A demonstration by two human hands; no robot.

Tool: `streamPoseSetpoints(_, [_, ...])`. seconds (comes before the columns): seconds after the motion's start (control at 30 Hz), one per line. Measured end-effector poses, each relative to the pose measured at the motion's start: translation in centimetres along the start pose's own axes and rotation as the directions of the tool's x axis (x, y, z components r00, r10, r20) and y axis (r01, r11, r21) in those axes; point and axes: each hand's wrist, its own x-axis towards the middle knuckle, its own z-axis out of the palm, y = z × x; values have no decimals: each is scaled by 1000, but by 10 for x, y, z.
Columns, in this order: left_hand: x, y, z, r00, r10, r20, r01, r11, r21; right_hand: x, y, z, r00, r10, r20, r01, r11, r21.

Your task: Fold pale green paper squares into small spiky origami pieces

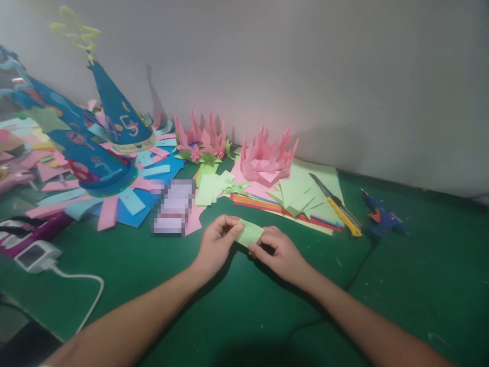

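Observation:
A small light green piece of paper is held between both my hands, just above the green table mat. My left hand pinches its left end with curled fingers. My right hand grips its right end, fingers closed on it. Behind the hands lie folded light green paper pieces and loose green squares on a stack of coloured paper sheets.
Pink paper flowers stand by the wall. A yellow utility knife and a blue glue gun lie at right. Blue paper cones and coloured strips fill the left, with a white adapter and cable.

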Motion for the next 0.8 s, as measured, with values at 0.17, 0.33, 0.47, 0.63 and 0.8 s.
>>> streamPoseSetpoints(0.17, [-1,0,2,1000,-6,-11,6,1000,-13,0,-3,0,1000,-7,-17,7,1000,1])
streamPoseSetpoints(0.33, [-2,-2,2,999,48,17,-49,998,40,0,-4,-1,999,-51,16,50,998,47])
streamPoseSetpoints(0.47, [-2,-2,-1,984,153,86,-168,964,205,0,-1,-2,1000,-5,4,5,998,58])
streamPoseSetpoints(0.63, [-2,0,-3,973,111,202,-172,933,315,1,3,-4,991,88,-103,-73,988,139])
streamPoseSetpoints(0.8, [-3,-8,0,972,-41,230,0,984,178,0,3,-3,951,248,-187,-176,926,334])
